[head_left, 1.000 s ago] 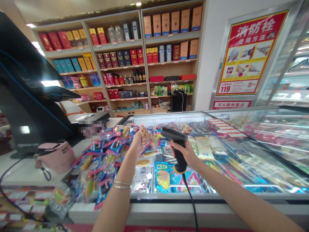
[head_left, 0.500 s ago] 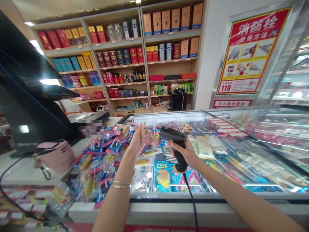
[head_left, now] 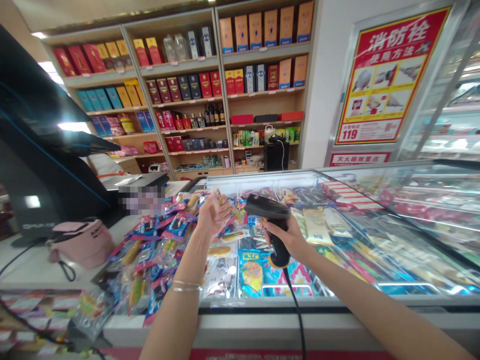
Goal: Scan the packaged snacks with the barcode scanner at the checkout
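At the near side, a heap of packets [head_left: 148, 257] lies to the left along the freezer [head_left: 270, 304], just beside a pink pouch [head_left: 86, 242] which stands on the white table [head_left: 22, 275]. Above the freezer, the right hand [head_left: 288, 234] has its fingers closed around the handle of a black scanner [head_left: 267, 206], whose head points to the left and whose cable hangs down, while the left hand [head_left: 213, 216] keeps its fingers curled upon a small wrapped snack [head_left: 218, 197], mostly hidden. Farther away stand the shelves [head_left: 262, 105] with boxes and bottles.
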`<state>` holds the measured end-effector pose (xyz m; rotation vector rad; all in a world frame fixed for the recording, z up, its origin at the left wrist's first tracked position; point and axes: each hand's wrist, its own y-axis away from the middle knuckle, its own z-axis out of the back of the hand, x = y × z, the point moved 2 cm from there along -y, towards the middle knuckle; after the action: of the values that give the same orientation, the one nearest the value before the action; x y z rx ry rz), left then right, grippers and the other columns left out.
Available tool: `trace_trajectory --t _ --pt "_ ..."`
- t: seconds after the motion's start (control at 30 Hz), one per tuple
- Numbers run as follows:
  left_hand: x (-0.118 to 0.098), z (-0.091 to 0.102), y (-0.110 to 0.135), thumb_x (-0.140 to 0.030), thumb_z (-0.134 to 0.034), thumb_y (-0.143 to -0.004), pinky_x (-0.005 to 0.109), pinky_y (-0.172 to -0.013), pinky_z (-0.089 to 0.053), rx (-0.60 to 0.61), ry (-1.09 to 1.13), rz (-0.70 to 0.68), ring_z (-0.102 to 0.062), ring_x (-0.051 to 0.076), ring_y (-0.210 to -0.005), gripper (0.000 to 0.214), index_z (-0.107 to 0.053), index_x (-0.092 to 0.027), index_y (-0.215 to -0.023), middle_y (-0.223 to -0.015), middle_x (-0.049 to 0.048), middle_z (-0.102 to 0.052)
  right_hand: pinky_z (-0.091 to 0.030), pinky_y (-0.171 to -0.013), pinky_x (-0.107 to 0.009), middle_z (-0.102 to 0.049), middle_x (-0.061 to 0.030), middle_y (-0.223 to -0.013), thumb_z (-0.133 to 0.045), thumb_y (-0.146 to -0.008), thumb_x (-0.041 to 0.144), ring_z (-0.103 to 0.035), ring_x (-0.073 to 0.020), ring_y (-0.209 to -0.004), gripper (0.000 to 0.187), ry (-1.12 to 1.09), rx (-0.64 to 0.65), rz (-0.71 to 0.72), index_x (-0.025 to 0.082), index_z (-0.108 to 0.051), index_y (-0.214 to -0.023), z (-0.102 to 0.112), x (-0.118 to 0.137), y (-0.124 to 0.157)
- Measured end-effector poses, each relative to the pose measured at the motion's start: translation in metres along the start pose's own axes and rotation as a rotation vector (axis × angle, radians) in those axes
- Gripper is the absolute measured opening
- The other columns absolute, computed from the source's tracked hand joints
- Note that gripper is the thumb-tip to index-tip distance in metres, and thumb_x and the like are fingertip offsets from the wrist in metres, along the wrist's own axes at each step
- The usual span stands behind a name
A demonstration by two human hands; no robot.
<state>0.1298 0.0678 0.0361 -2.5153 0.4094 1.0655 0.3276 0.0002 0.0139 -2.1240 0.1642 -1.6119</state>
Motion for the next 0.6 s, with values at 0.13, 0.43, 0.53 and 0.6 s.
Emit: trace_trajectory --t 0.13,0.43,0.53,0.6 --pt "0.0001 0.0004 0.0002 -0.048 -0.050 -0.088 0.010 -0.030 -0.019 0.021 -0.011 0.018 -0.019 0.000 -0.033 0.039 -0.049 -0.015 -0.068 -0.049 -0.0079 -0.029 -0.046 -0.044 -0.027 -0.059 -0.0001 -0.072 -0.073 -0.073 0.042 -0.053 -0.0114 -0.047 0.030 0.000 0.017 0.025 0.022 -0.056 -0.087 -0.0015 0.0028 0.0008" --pt "-0.0002 -0.0012 0.0007 -0.049 -0.055 -0.085 0.010 -0.030 -0.019 0.091 -0.044 0.027 -0.016 0.000 -0.034 0.039 -0.047 -0.015 -0.066 -0.049 -0.0085 -0.026 -0.046 -0.045 -0.028 -0.059 -0.0003 -0.072 -0.072 -0.075 0.042 -0.053 -0.0119 -0.048 0.028 -0.004 0.023 0.037 0.021 -0.056 -0.086 -0.0004 0.0013 0.0007" --pt "-0.0001 -0.0015 0.0009 -0.049 -0.054 -0.085 0.010 -0.030 -0.020 0.094 -0.050 0.031 -0.016 0.000 -0.034 0.039 -0.047 -0.015 -0.067 -0.049 -0.0084 -0.027 -0.046 -0.045 -0.028 -0.058 -0.0001 -0.071 -0.072 -0.074 0.042 -0.053 -0.0120 -0.048 0.029 -0.005 0.020 0.027 0.021 -0.056 -0.086 -0.0004 0.0014 0.0005" --pt "-0.0001 -0.0010 0.0007 -0.048 -0.056 -0.084 0.010 -0.031 -0.020 0.110 -0.049 0.026 -0.016 0.000 -0.034 0.037 -0.048 -0.015 -0.067 -0.049 -0.0084 -0.028 -0.046 -0.045 -0.028 -0.058 -0.0002 -0.072 -0.073 -0.074 0.042 -0.053 -0.0118 -0.047 0.029 -0.009 0.021 0.029 0.021 -0.056 -0.086 -0.0006 0.0015 0.0004"
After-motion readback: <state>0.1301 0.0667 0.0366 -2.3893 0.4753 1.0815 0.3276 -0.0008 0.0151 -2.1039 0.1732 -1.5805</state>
